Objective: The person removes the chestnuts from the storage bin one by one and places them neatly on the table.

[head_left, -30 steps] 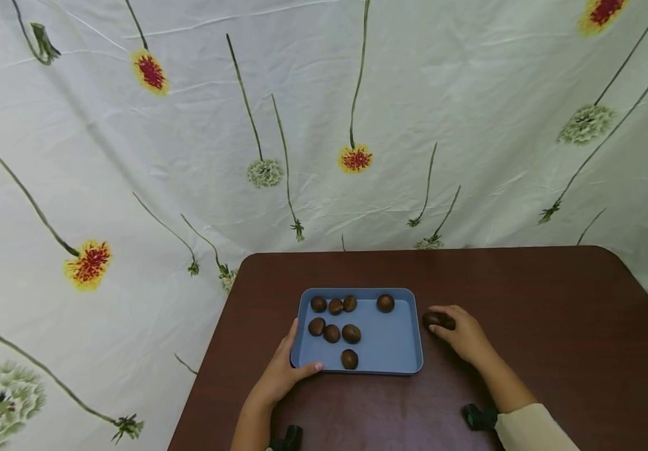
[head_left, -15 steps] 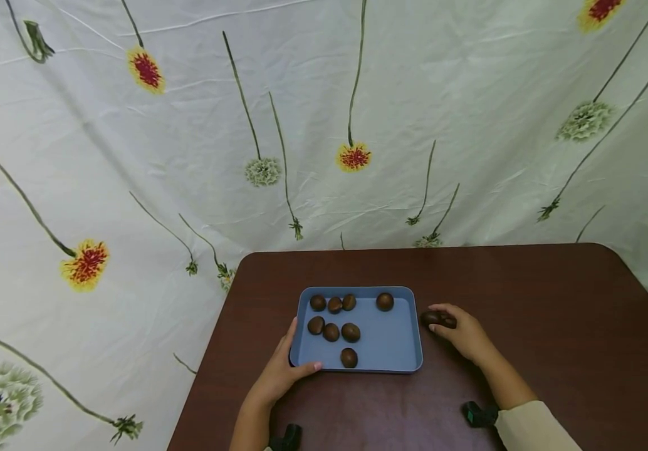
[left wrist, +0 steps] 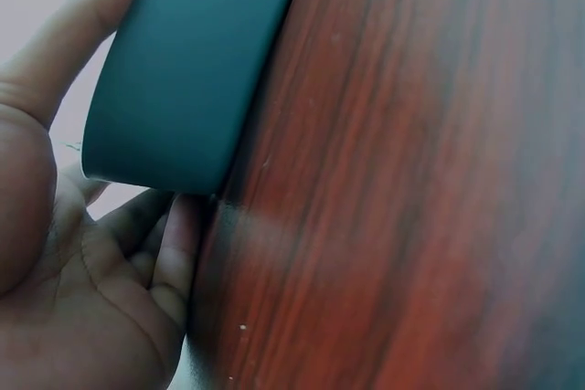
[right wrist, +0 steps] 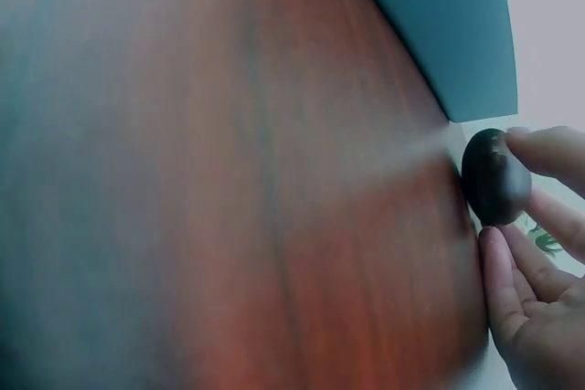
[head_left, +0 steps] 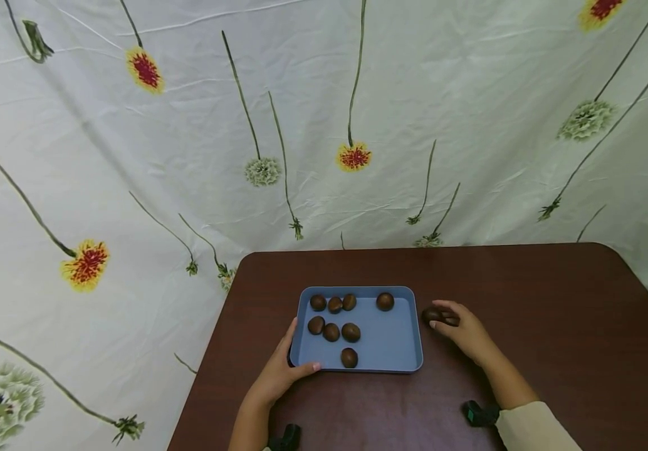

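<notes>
A blue tray (head_left: 388, 341) lies on the table with several round, dark brown, nut-like balls (head_left: 351, 332) in it. My left hand (head_left: 280, 371) holds the tray by its near left corner, thumb along the front side and fingers along the left. In the left wrist view the tray's side (left wrist: 192, 70) hides part of those fingers. Right of the tray, my right hand (head_left: 467, 332) has its thumb and fingertips around a glossy dark brown ball (right wrist: 492, 178). A second dark shape, probably another ball (head_left: 451, 320), shows between the fingers, partly hidden by them.
The dark red-brown wooden table (head_left: 555, 313) has rounded far corners. Behind it hangs a pale cloth (head_left: 470, 94) printed with flowers. A small black device (head_left: 480, 414) sits at my right wrist, beside a cream sleeve (head_left: 533, 429).
My right hand has shifted slightly right and away from me, so two dark shapes now show apart at its fingertips. The left hand and the balls in the tray stay put.
</notes>
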A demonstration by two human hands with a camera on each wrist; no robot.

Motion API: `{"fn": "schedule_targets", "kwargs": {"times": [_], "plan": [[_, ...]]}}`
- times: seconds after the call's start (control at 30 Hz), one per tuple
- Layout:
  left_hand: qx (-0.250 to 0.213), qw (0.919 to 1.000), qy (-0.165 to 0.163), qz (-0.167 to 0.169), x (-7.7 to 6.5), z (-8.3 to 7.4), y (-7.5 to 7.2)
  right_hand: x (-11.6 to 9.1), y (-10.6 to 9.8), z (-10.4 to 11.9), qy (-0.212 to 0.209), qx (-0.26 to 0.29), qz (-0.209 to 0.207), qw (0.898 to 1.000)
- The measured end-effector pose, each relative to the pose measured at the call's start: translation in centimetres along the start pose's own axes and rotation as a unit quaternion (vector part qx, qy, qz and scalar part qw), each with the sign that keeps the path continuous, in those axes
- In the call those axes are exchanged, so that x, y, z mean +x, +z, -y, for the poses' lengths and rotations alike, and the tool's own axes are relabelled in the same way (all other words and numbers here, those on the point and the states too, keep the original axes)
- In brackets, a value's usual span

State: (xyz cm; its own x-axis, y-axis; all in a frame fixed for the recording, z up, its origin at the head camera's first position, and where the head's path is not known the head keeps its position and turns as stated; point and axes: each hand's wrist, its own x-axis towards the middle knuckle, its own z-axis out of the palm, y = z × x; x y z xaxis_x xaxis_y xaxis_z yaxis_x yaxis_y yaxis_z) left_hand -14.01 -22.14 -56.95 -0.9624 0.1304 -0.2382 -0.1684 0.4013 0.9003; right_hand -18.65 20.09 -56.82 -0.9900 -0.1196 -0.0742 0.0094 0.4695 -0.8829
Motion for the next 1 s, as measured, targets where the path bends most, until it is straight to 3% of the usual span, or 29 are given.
{"fn": "schedule_targets", "kwargs": {"times": [0.37, 0.63, 1.0], "plan": [[-0.014, 0.9999, 0.006, -0.001, -0.1, 0.1, 0.1, -0.1, 0.2, 0.1, -0.008, 0.014, -0.049, 0.999], [-0.017, 0.9998, 0.009, 0.002, -0.2, 0.2, 0.1, 0.0, 0.2, 1.6, -0.022, 0.02, -0.077, 0.997], [-0.01, 0.9999, 0.006, -0.001, -0.1, 0.2, 0.1, 0.7, 1.7, 4.3, -0.05, 0.039, -0.061, 0.996]]}}
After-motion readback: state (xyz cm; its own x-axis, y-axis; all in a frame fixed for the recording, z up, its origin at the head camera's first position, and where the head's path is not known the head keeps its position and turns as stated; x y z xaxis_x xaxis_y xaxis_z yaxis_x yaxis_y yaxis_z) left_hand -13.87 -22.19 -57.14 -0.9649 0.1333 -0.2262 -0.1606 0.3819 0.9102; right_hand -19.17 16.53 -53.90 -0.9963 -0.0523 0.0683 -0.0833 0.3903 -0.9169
